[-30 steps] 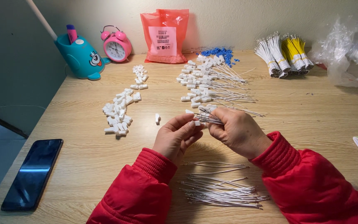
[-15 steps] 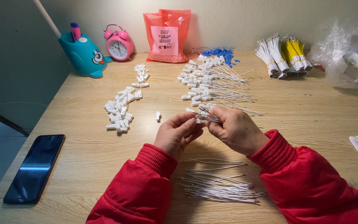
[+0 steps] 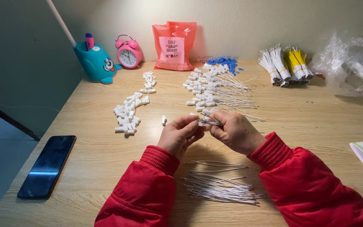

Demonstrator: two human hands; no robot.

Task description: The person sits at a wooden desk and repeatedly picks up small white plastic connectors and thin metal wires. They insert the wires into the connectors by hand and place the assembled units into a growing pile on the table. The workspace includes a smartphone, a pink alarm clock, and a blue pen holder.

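Left hand [image 3: 180, 135] and right hand [image 3: 235, 132] meet over the table [image 3: 307, 122], each pinching one end of the same small bundle of thin white wires [image 3: 209, 122] capped with a white plug (fingers closed; exact contact partly hidden). Progress, judged: a large pile of finished plugged wires [image 3: 215, 90] lies beyond the hands; bare wires [image 3: 221, 187] near the sleeves and loose white plugs [image 3: 129, 111] on the left remain, so perhaps halfway. At the back wall: a red plastic pouch [image 3: 174, 45] bearing a white rectangular label, and crumpled clear plastic wrap [image 3: 349, 63] at far right.
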